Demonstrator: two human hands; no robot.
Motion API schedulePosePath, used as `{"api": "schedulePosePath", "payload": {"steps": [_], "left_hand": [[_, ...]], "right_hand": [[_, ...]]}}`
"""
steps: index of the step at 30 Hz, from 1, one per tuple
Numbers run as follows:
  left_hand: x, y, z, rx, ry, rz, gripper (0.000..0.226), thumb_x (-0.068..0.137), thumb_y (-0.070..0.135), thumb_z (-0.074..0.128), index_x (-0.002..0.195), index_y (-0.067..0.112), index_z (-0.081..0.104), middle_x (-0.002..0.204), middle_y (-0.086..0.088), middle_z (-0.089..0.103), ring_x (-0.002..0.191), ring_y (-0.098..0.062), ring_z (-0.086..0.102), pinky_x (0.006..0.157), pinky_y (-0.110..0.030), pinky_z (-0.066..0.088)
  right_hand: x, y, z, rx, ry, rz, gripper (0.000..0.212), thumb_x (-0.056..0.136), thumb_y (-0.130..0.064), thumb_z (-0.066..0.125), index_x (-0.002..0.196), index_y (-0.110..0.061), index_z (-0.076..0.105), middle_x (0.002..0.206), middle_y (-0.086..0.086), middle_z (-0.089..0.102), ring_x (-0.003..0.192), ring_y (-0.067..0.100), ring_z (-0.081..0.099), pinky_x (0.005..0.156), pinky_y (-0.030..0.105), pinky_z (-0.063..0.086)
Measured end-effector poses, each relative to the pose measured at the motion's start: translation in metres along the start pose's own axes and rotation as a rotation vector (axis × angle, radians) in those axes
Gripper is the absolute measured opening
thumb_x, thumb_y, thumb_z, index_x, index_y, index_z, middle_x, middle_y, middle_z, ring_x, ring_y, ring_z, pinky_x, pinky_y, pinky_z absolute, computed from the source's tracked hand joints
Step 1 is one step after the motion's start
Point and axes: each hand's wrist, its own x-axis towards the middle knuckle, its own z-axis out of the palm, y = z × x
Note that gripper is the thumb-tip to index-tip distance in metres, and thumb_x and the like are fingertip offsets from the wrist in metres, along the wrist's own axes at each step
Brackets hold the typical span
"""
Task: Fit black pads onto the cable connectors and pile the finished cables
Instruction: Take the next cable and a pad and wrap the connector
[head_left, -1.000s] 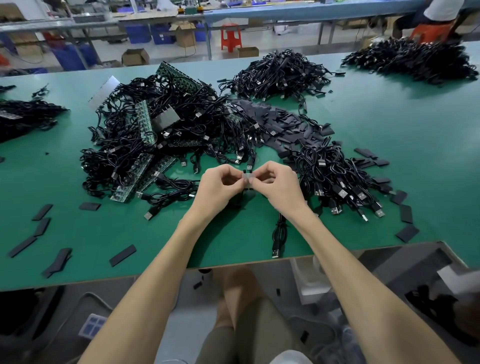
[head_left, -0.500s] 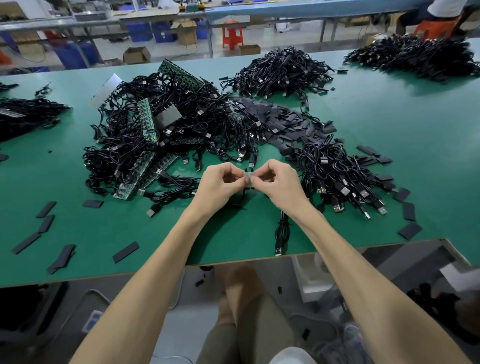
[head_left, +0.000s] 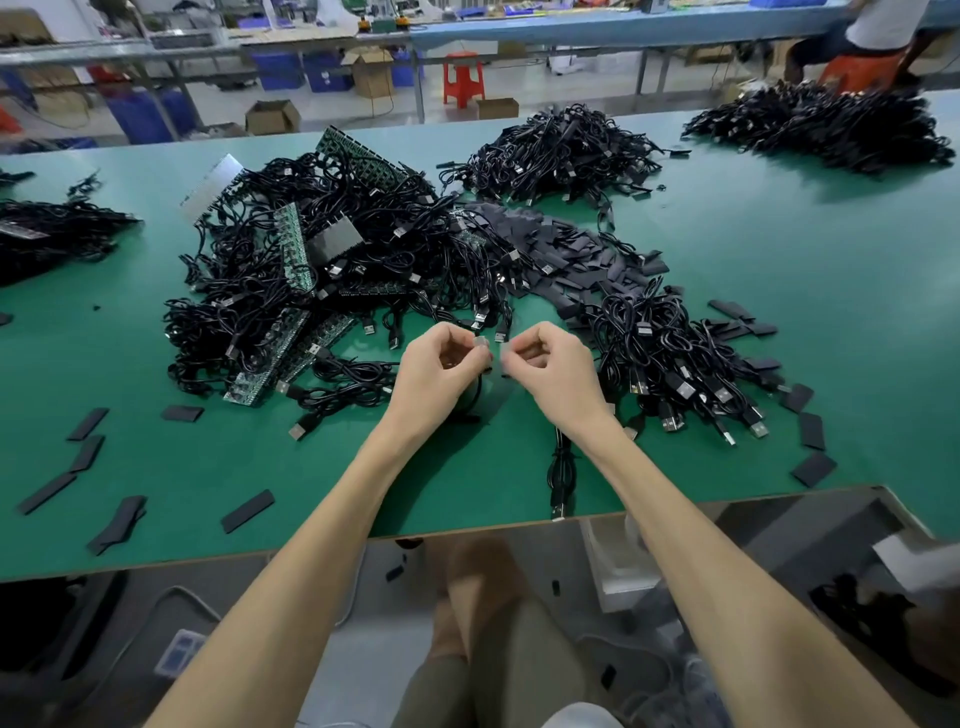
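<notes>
Above the front edge of the green worktop (head_left: 810, 249), the left hand (head_left: 441, 371) is pinching a small grey piece (head_left: 482, 341) just beside the right hand (head_left: 558, 371), whose curled fingertips are pinching something too small to tell, while tangled cable piles (head_left: 311, 291) and loose black pads (head_left: 813, 467) are lying around them.

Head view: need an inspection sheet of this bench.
Surface: green table, near edge visible.
Job's things: black pads heaped mid-table, loose pads on both sides.
Clutter: green circuit boards tangled in the cables.
Grippers: left hand pinches a connector with its fingers; right hand pinches a small grey piece, unidentifiable.
Cables: big tangled heap left, smaller pile right, middle far pile, right far pile, single cable at the edge.
Surroundings: red stool, cardboard box, blue bins, seated person far right.
</notes>
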Motion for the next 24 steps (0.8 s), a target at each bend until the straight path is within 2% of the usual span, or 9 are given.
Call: {"api": "schedulePosePath", "payload": {"steps": [1, 4, 7, 8, 10, 13, 15, 19, 24], "left_hand": [[-0.001, 0.002, -0.001, -0.022, -0.028, 0.008, 0.010, 0.095, 0.010, 0.069, 0.094, 0.001, 0.065, 0.086, -0.013, 0.073, 0.073, -0.016, 0.064, 0.073, -0.034, 0.052], [-0.001, 0.010, -0.007, -0.132, -0.193, -0.012, 0.015, 0.097, 0.014, 0.068, 0.097, -0.001, 0.068, 0.082, -0.009, 0.072, 0.069, -0.014, 0.062, 0.067, -0.023, 0.048], [0.002, 0.020, -0.013, -0.337, -0.421, -0.120, 0.019, 0.099, 0.017, 0.066, 0.102, -0.001, 0.069, 0.084, -0.008, 0.066, 0.070, -0.017, 0.057, 0.067, -0.022, 0.049], [0.003, 0.023, -0.015, -0.407, -0.505, -0.149, 0.018, 0.099, 0.017, 0.065, 0.103, 0.001, 0.070, 0.084, -0.006, 0.065, 0.069, -0.016, 0.056, 0.066, -0.022, 0.048], [0.008, 0.029, -0.015, -0.506, -0.605, -0.173, 0.017, 0.099, 0.019, 0.066, 0.105, 0.004, 0.071, 0.084, -0.002, 0.065, 0.067, -0.013, 0.055, 0.061, -0.021, 0.046], [0.017, 0.026, -0.007, -0.575, -0.485, -0.216, 0.019, 0.096, 0.021, 0.070, 0.107, 0.006, 0.073, 0.085, 0.000, 0.068, 0.067, -0.014, 0.059, 0.063, -0.023, 0.050], [0.018, 0.018, 0.003, -0.514, -0.363, -0.259, 0.017, 0.096, 0.019, 0.070, 0.105, 0.006, 0.074, 0.082, 0.000, 0.069, 0.067, -0.014, 0.063, 0.066, -0.024, 0.054], [0.014, -0.004, 0.024, -0.203, -0.169, -0.196, 0.011, 0.096, 0.011, 0.068, 0.094, 0.001, 0.071, 0.073, -0.003, 0.071, 0.061, -0.018, 0.067, 0.060, -0.027, 0.055], [0.011, -0.015, 0.015, 0.024, -0.094, -0.101, 0.013, 0.097, 0.017, 0.065, 0.087, 0.011, 0.070, 0.068, -0.005, 0.075, 0.060, -0.020, 0.072, 0.066, -0.031, 0.056]], "right_hand": [[0.000, -0.001, 0.000, -0.011, -0.027, -0.007, 0.000, 0.094, -0.017, 0.072, 0.094, -0.017, 0.073, 0.085, -0.005, 0.073, 0.075, 0.005, 0.065, 0.069, 0.012, 0.049], [0.000, -0.004, 0.000, -0.089, -0.065, -0.049, 0.016, 0.098, -0.016, 0.067, 0.106, -0.019, 0.080, 0.094, -0.010, 0.077, 0.085, 0.001, 0.065, 0.074, 0.006, 0.043], [-0.001, -0.004, -0.004, -0.128, -0.085, -0.093, 0.026, 0.096, -0.010, 0.063, 0.088, -0.028, 0.080, 0.076, -0.020, 0.069, 0.072, -0.005, 0.055, 0.063, 0.013, 0.038], [-0.001, -0.004, -0.004, -0.121, -0.067, -0.103, 0.026, 0.096, -0.008, 0.063, 0.087, -0.027, 0.079, 0.081, -0.017, 0.068, 0.076, -0.003, 0.055, 0.067, 0.017, 0.040], [-0.001, -0.004, -0.005, -0.123, 0.028, -0.096, 0.022, 0.099, -0.007, 0.060, 0.112, -0.014, 0.077, 0.108, 0.000, 0.065, 0.099, 0.011, 0.059, 0.085, 0.021, 0.046], [0.002, -0.003, -0.006, -0.147, 0.116, -0.003, 0.039, 0.104, -0.006, 0.053, 0.142, -0.006, 0.057, 0.140, 0.009, 0.052, 0.129, 0.025, 0.050, 0.111, 0.034, 0.041], [0.003, -0.004, -0.004, -0.177, 0.090, 0.044, 0.047, 0.105, -0.009, 0.051, 0.151, -0.004, 0.046, 0.155, 0.009, 0.045, 0.144, 0.024, 0.039, 0.121, 0.032, 0.029], [0.005, -0.002, -0.004, -0.163, 0.091, 0.104, 0.056, 0.105, -0.005, 0.045, 0.159, -0.005, 0.031, 0.166, 0.008, 0.031, 0.155, 0.019, 0.023, 0.126, 0.032, 0.017], [0.014, 0.001, -0.007, -0.233, 0.082, 0.112, 0.064, 0.101, 0.002, 0.046, 0.161, -0.003, 0.022, 0.169, 0.009, 0.021, 0.157, 0.019, 0.013, 0.127, 0.031, 0.009]]}}
